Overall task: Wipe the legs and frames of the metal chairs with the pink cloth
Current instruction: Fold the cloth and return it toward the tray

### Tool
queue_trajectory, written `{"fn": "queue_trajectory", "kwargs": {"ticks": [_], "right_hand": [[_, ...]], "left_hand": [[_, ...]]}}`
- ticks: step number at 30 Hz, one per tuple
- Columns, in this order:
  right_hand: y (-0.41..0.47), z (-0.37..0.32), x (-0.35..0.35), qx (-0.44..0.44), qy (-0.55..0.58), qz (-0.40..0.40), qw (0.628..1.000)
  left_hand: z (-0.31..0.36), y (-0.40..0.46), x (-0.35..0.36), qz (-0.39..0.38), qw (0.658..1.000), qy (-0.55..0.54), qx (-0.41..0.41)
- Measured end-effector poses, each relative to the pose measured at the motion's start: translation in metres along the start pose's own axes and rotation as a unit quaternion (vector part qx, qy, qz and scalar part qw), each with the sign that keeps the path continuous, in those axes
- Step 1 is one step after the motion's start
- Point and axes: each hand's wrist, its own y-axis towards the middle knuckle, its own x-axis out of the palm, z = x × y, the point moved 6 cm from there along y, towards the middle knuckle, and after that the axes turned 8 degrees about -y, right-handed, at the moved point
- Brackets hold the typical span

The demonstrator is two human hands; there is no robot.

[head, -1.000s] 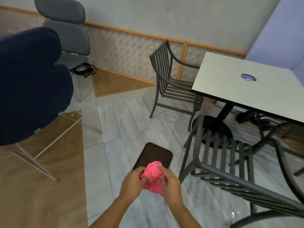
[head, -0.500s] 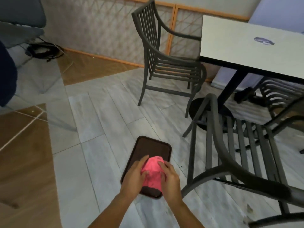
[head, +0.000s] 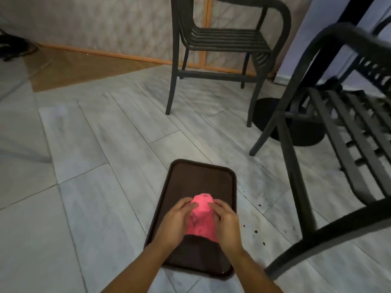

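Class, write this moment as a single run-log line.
left hand and right hand: holding bunched pink cloth | over dark brown rectangular tray on floor | dark metal slatted chairs: not yet wiped

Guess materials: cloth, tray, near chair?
Cloth: soft pink fabric, bunches and creases between the left hand and right hand; possibly microfibre. Tray: dark brown, matte textured face with a smooth raised rim, probably plastic. Near chair: dark slatted bars and thin curved frame, looks like painted metal, matte.
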Motion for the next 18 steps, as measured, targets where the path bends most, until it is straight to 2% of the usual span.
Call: {"fn": "queue_trajectory", "kwargs": {"ticks": [4,8,12,14,16,17,18], "right_hand": [[0.023,0.042,0.049,0.034,0.028,-0.012,0.999],[0.050,0.069,0.081,0.002,0.013,-0.012,1.000],[0.074,0.094,0.108,0.007,-0.060,-0.010,0.998],[0.082,0.107,0.125,0.035,-0.043,-0.026,0.998],[0.084,0.108,0.135,-0.013,-0.120,-0.003,0.993],[0.080,0.106,0.141,-0.014,-0.150,-0.050,0.987],[0.077,0.105,0.145,-0.022,-0.198,-0.060,0.978]], "left_hand": [[-0.058,0.031,0.030,-0.032,0.999,-0.006,-0.031],[-0.095,0.062,0.052,-0.064,0.997,0.036,-0.022],[-0.115,0.084,0.062,-0.044,0.997,0.067,-0.017],[-0.122,0.090,0.070,-0.041,0.992,0.116,-0.012],[-0.130,0.091,0.081,-0.047,0.985,0.164,-0.011],[-0.130,0.088,0.085,-0.049,0.981,0.189,-0.001],[-0.134,0.084,0.092,-0.062,0.975,0.212,0.002]]}}
